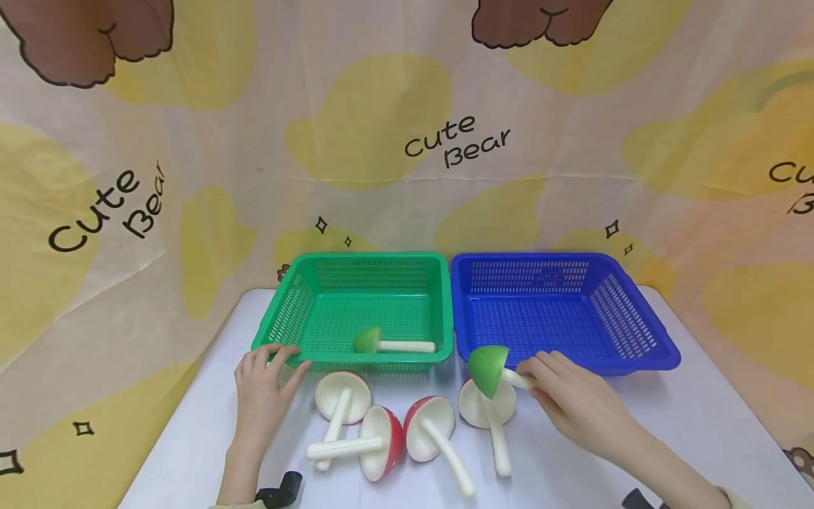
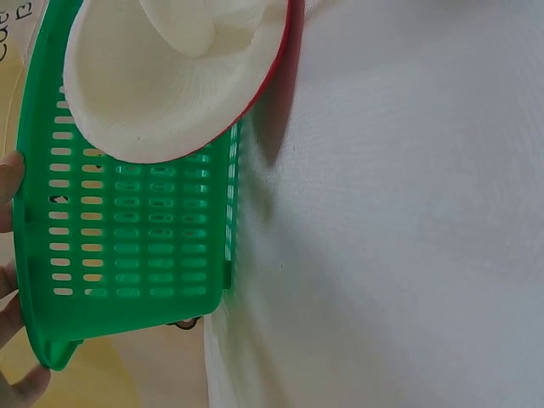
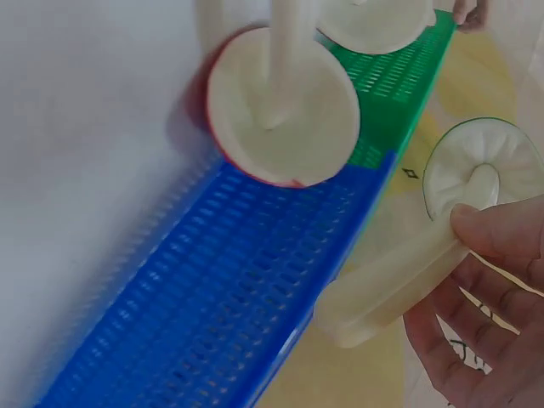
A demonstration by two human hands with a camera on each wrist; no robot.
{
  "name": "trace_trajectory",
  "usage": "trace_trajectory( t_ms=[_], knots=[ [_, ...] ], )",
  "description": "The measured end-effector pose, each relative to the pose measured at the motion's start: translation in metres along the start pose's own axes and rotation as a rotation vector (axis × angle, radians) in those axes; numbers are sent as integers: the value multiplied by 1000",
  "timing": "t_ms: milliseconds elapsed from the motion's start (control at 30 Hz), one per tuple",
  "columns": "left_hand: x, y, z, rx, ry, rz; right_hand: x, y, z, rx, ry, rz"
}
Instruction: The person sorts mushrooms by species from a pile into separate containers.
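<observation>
My right hand (image 1: 575,399) pinches the white stem of a green-capped toy mushroom (image 1: 488,369), held up before the blue basket's front rim. In the right wrist view, thumb and fingers close round that stem, and the pale cap underside shows. My left hand (image 1: 263,392) rests on the front-left rim of the green basket (image 1: 375,358), fingers loosely spread. Another green-capped mushroom (image 1: 407,346) lies inside that basket. Several red-capped mushrooms lie on the table in front, including one (image 1: 343,399) near my left hand and one (image 1: 498,431) partly behind the held mushroom.
To the right of the green basket stands the blue basket (image 1: 566,364), their rims nearly touching. Both stand on a white table (image 1: 687,431). A printed cloth (image 1: 381,120) hangs behind and at the sides.
</observation>
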State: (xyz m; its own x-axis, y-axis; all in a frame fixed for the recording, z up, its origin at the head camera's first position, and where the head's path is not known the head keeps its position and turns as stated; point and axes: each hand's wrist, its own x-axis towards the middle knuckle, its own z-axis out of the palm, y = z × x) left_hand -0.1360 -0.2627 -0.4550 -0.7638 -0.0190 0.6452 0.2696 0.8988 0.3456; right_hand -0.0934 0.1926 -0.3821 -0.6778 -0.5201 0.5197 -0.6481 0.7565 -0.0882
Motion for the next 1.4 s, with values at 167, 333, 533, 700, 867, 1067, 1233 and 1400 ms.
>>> trace_trajectory(
  t_ms=[167, 333, 533, 700, 867, 1067, 1233, 1400],
  knots=[
    [0, 0, 0, 2, 10, 11, 19, -4, 3, 20, -2, -13],
    [0, -1, 1, 6, 12, 12, 39, -10, 10, 32, -21, -38],
    [0, -2, 2, 2, 9, 15, 63, -16, 19, 72, -50, -48],
    [1, -3, 3, -1, 1, 5, 83, -17, 26, 132, -124, -6],
    [1, -2, 2, -4, -4, -4, 105, -18, 35, 194, -168, 28],
    [0, -2, 1, -3, -7, -4, 128, -21, 45, 253, -191, 42],
    [0, -2, 1, -7, -8, -4, 147, -23, 57, 273, -208, 50],
    [0, -2, 1, -6, -10, -8, 163, -24, 71, 283, -253, 70]
  ],
)
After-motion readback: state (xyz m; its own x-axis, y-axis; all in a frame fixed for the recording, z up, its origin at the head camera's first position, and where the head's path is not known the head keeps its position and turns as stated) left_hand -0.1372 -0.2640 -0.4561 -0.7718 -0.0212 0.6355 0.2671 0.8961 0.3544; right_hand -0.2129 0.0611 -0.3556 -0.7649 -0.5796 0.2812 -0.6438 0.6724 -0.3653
